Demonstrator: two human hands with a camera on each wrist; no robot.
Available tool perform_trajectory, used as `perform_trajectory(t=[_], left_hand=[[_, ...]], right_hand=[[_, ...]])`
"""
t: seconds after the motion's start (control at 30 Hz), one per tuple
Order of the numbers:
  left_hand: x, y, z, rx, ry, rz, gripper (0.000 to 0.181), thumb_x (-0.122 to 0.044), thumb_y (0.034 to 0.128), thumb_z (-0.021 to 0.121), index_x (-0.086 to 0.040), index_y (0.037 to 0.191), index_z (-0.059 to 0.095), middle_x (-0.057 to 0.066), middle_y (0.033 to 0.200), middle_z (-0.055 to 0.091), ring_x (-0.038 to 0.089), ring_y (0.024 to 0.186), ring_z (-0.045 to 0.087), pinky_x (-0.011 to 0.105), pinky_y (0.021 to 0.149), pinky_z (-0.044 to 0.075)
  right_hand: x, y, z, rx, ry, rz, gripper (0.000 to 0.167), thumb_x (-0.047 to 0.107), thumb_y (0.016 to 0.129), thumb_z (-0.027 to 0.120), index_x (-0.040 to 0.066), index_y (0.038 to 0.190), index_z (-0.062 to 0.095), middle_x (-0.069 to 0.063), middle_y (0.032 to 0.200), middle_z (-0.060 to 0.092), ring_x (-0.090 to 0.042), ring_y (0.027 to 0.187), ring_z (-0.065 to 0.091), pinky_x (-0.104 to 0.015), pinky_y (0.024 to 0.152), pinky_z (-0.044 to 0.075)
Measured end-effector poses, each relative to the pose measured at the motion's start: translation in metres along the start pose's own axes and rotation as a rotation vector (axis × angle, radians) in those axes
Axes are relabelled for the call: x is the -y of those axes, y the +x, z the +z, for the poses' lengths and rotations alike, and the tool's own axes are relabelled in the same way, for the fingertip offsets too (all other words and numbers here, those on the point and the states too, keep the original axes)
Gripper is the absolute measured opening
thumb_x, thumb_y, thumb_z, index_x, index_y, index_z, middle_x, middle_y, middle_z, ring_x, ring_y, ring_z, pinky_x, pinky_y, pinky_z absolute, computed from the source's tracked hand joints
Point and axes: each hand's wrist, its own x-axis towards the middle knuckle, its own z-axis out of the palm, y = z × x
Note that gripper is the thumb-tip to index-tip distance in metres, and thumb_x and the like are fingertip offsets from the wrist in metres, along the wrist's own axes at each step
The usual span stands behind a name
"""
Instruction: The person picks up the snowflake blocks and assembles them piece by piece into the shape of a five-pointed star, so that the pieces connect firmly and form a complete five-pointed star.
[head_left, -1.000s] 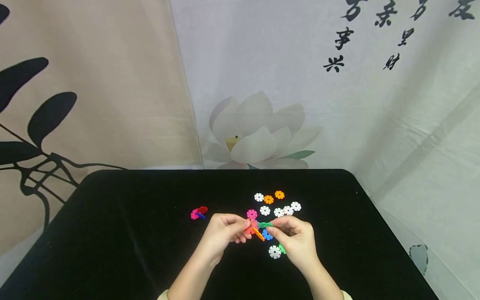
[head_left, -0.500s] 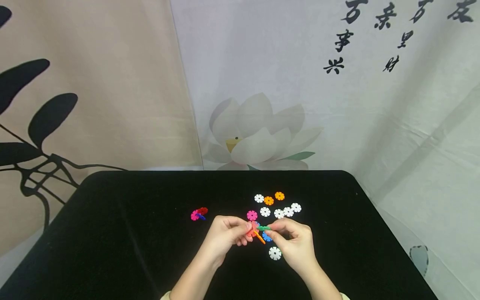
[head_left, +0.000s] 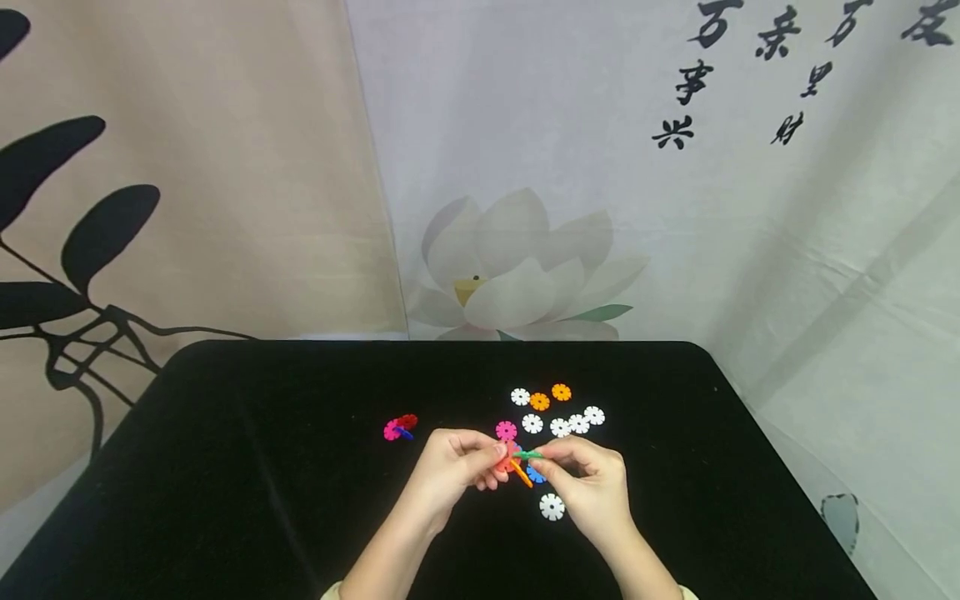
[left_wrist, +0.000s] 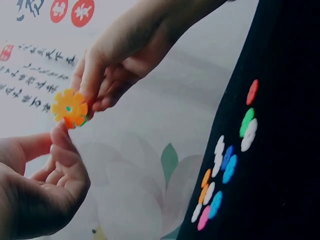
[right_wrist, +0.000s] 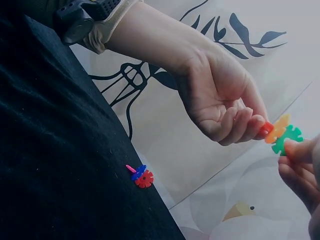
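Observation:
Over the table, my left hand pinches a coral-red interlocking snowflake disc between thumb and fingers. An orange disc is slotted into it at an angle. My right hand pinches a green snowflake disc by its edge. The green disc's near side meets the red and orange pair; how deep its slot sits cannot be told. In the right wrist view the orange disc lies between the red and green ones. Fingertips hide part of the red disc.
Loose discs lie on the black table beyond and below the hands: white, orange, pink and blue. A joined pink, blue and red cluster rests farther left. A printed curtain hangs behind.
My right hand has shifted slightly left and down, bringing the green disc closer against the red and orange pair. It now covers the green disc on the table. The left hand has barely moved.

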Motion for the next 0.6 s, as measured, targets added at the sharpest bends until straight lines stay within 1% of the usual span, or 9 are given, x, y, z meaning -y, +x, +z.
perform_trajectory(t=[0.1,0.17,0.23,0.3,0.4,0.43,0.5,0.6], left_hand=[[0.000,0.002,-0.005,0.018,0.019,0.004,0.020,-0.013,0.0888,0.069,0.007,0.094,0.071,0.012,0.074,0.069,0.015,0.057,0.060,0.023,0.056,0.050],[-0.001,0.003,-0.008,0.014,0.043,0.007,0.021,-0.014,0.0884,0.070,0.006,0.095,0.071,0.012,0.076,0.069,0.016,0.058,0.061,0.023,0.058,0.050],[-0.002,0.005,-0.014,-0.009,0.067,0.002,0.022,-0.016,0.0878,0.071,0.005,0.095,0.072,0.012,0.076,0.069,0.017,0.059,0.061,0.025,0.059,0.051],[-0.003,0.007,-0.022,-0.044,0.083,-0.013,0.022,-0.016,0.0876,0.071,0.004,0.095,0.072,0.012,0.077,0.069,0.017,0.061,0.062,0.026,0.060,0.051],[-0.004,0.011,-0.040,-0.105,0.090,-0.031,0.020,-0.015,0.0886,0.070,0.004,0.095,0.071,0.010,0.075,0.068,0.017,0.062,0.062,0.028,0.061,0.052],[-0.004,0.012,-0.047,-0.124,0.086,-0.036,0.019,-0.014,0.0889,0.069,0.004,0.095,0.070,0.009,0.075,0.067,0.017,0.062,0.061,0.028,0.062,0.052],[-0.004,0.014,-0.062,-0.165,0.082,-0.041,0.018,-0.013,0.0896,0.067,0.003,0.096,0.069,0.007,0.075,0.067,0.016,0.064,0.061,0.028,0.063,0.052],[-0.002,0.015,-0.086,-0.232,0.085,-0.047,0.017,-0.013,0.0898,0.067,0.002,0.096,0.069,0.005,0.076,0.067,0.014,0.065,0.062,0.026,0.064,0.052]], right_hand=[[0.002,0.002,0.000,0.018,-0.015,0.039,0.026,-0.022,0.066,0.075,-0.004,0.084,0.070,-0.011,0.080,0.071,-0.013,0.071,0.069,-0.026,0.065,0.055],[0.001,0.003,-0.002,0.034,-0.036,0.067,0.026,-0.021,0.067,0.075,-0.005,0.087,0.070,-0.011,0.081,0.071,-0.015,0.072,0.069,-0.026,0.066,0.055],[-0.001,0.004,-0.005,0.038,-0.057,0.110,0.025,-0.017,0.069,0.076,-0.003,0.090,0.071,-0.011,0.083,0.072,-0.016,0.073,0.070,-0.027,0.067,0.055],[-0.005,0.005,-0.011,0.033,-0.084,0.176,0.024,-0.011,0.072,0.077,0.000,0.093,0.072,-0.009,0.086,0.072,-0.016,0.075,0.070,-0.027,0.068,0.055],[-0.017,0.009,-0.026,0.032,-0.141,0.298,0.019,0.000,0.078,0.077,0.006,0.096,0.073,-0.002,0.089,0.072,-0.012,0.078,0.069,-0.026,0.070,0.055],[-0.021,0.010,-0.031,0.038,-0.168,0.329,0.018,0.002,0.079,0.077,0.006,0.096,0.073,-0.001,0.089,0.072,-0.012,0.078,0.068,-0.026,0.070,0.055],[-0.031,0.012,-0.042,0.056,-0.222,0.381,0.016,0.005,0.081,0.076,0.006,0.096,0.072,0.000,0.088,0.072,-0.012,0.078,0.068,-0.025,0.070,0.054],[-0.048,0.012,-0.056,0.077,-0.281,0.434,0.017,0.006,0.081,0.076,0.005,0.098,0.072,-0.001,0.089,0.071,-0.013,0.078,0.067,-0.025,0.070,0.054]])
